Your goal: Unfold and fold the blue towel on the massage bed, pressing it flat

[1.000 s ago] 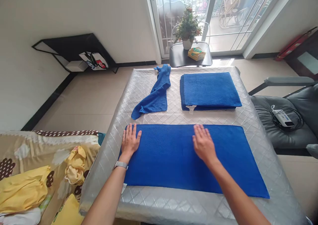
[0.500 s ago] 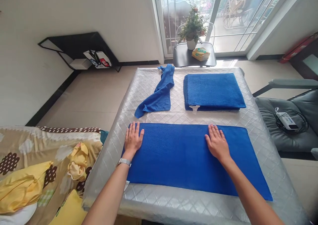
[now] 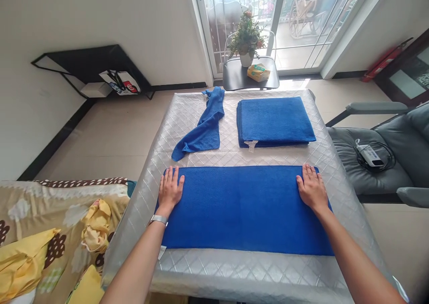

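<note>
A long blue towel [image 3: 241,205] lies folded flat across the near part of a table with a silver quilted cover [image 3: 231,154]. My left hand [image 3: 170,190] rests flat on the towel's left end, fingers stretched out. My right hand [image 3: 311,188] lies flat on its right end, fingers also spread. A watch sits on my left wrist. Behind the towel, a crumpled blue cloth [image 3: 203,125] lies at the back left and a neat stack of folded blue towels [image 3: 273,121] at the back right.
A bed with patterned and yellow bedding [image 3: 50,232] is at the left. A grey chair [image 3: 378,161] with a cabled device stands at the right. A small black table [image 3: 234,73] with a potted plant stands beyond, by glass doors.
My right hand has slid rightward along the towel from its middle to its right end. My left hand has stayed on the left end.
</note>
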`<state>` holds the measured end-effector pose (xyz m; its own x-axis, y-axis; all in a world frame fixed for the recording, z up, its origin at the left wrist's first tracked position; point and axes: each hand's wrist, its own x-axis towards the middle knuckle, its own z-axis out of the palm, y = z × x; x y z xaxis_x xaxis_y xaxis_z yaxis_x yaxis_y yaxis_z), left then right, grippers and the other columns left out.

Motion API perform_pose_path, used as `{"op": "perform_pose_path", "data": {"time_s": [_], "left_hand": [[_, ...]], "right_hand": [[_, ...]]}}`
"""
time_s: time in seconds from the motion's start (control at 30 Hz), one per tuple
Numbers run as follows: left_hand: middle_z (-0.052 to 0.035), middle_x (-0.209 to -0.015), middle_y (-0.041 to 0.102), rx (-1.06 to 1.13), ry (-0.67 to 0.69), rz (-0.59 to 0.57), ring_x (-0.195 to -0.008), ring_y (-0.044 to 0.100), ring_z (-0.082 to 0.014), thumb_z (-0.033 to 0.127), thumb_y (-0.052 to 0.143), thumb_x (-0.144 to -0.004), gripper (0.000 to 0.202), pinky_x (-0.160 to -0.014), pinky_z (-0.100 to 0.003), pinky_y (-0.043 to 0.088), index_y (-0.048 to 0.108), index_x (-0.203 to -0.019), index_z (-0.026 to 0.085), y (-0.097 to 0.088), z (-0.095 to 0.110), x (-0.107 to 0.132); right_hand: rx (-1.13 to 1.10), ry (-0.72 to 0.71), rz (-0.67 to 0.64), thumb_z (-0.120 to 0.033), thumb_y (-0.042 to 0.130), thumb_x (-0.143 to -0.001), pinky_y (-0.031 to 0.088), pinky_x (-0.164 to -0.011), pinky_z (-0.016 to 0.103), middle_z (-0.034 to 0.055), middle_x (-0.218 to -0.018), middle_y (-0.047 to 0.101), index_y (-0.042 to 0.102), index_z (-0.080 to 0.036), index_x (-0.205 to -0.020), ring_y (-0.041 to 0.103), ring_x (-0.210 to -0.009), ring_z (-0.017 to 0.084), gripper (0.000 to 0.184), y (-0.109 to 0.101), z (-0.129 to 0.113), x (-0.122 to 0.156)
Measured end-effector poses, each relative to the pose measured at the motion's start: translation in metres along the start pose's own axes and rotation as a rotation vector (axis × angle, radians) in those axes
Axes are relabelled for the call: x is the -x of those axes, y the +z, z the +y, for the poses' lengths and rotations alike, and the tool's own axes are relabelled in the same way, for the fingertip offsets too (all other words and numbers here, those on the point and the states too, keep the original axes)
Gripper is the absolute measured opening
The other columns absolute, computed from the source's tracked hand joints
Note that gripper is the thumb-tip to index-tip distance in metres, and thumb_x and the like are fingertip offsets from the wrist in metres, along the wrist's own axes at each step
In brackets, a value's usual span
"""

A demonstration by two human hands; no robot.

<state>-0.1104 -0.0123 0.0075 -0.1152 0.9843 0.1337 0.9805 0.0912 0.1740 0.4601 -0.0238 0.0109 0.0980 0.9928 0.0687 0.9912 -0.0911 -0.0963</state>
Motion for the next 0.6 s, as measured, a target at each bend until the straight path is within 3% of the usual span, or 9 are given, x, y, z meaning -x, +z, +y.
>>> {"op": "perform_pose_path", "data": {"time_s": [0.1, 0.2, 0.3, 0.37, 0.43, 0.53, 0.6], "left_hand": [[-0.0187, -0.167, 0.030, 0.020, -0.008, 0.004, -0.156, 0.026, -0.0314, 0.052, 0.023, -0.105, 0.068, -0.127, -0.055, 0.020, 0.038, -0.158, 0.012, -0.002, 0.000, 0.000], [-0.0189, -0.167, 0.027, 0.026, -0.011, 0.083, -0.156, 0.024, -0.0308, 0.049, 0.025, -0.106, 0.065, -0.127, -0.055, 0.020, 0.039, -0.157, 0.011, -0.007, 0.003, 0.002], [-0.0186, -0.167, 0.030, 0.038, 0.030, 0.162, -0.157, 0.024, -0.0294, 0.044, 0.025, -0.106, 0.062, -0.127, -0.055, 0.021, 0.039, -0.157, 0.011, -0.011, 0.025, 0.006], [-0.0175, -0.165, 0.034, 0.059, 0.112, 0.140, -0.156, 0.025, -0.0281, 0.041, 0.025, -0.106, 0.060, -0.127, -0.053, 0.023, 0.040, -0.156, 0.011, -0.011, 0.060, 0.010], [-0.0154, -0.164, 0.037, 0.076, 0.245, 0.048, -0.155, 0.028, -0.0265, 0.040, 0.027, -0.106, 0.058, -0.127, -0.049, 0.025, 0.040, -0.157, 0.013, -0.007, 0.109, 0.016], [-0.0105, -0.167, 0.033, 0.074, 0.441, -0.096, -0.156, 0.026, -0.0233, 0.044, 0.030, -0.106, 0.060, -0.129, -0.045, 0.022, 0.035, -0.159, 0.016, 0.003, 0.182, 0.024], [-0.0090, -0.168, 0.029, 0.069, 0.463, -0.133, -0.157, 0.023, -0.0222, 0.048, 0.029, -0.106, 0.064, -0.130, -0.044, 0.020, 0.029, -0.161, 0.016, 0.009, 0.213, 0.027]], "right_hand": [[-0.006, 0.006, 0.000, -0.040, 0.023, -0.105, 0.022, -0.127, 0.048, 0.0157, -0.166, 0.035, 0.024, -0.008, -0.163, 0.026, -0.155, 0.026, 0.066, 0.000, -0.001, 0.000], [-0.009, 0.005, 0.013, -0.039, 0.024, -0.105, 0.021, -0.127, 0.048, 0.0149, -0.166, 0.034, 0.024, -0.009, -0.162, 0.026, -0.155, 0.025, 0.065, 0.001, -0.001, 0.000], [-0.020, 0.006, 0.029, -0.040, 0.023, -0.105, 0.021, -0.127, 0.048, 0.0151, -0.165, 0.035, 0.027, -0.008, -0.162, 0.026, -0.155, 0.026, 0.065, 0.001, -0.001, 0.001], [-0.031, 0.007, 0.037, -0.041, 0.022, -0.106, 0.021, -0.127, 0.048, 0.0154, -0.165, 0.036, 0.028, -0.008, -0.161, 0.027, -0.155, 0.026, 0.065, 0.001, -0.001, 0.001], [-0.038, 0.007, 0.044, -0.041, 0.023, -0.106, 0.022, -0.127, 0.048, 0.0150, -0.165, 0.037, 0.028, -0.009, -0.161, 0.028, -0.155, 0.026, 0.065, 0.001, -0.001, 0.001], [-0.037, 0.005, 0.051, -0.040, 0.025, -0.105, 0.022, -0.127, 0.048, 0.0140, -0.165, 0.037, 0.025, -0.011, -0.163, 0.028, -0.154, 0.026, 0.064, 0.003, 0.000, 0.001], [-0.028, 0.006, 0.050, -0.038, 0.027, -0.105, 0.023, -0.127, 0.048, 0.0134, -0.165, 0.037, 0.023, -0.012, -0.163, 0.028, -0.154, 0.026, 0.065, 0.004, 0.001, 0.001]]}}
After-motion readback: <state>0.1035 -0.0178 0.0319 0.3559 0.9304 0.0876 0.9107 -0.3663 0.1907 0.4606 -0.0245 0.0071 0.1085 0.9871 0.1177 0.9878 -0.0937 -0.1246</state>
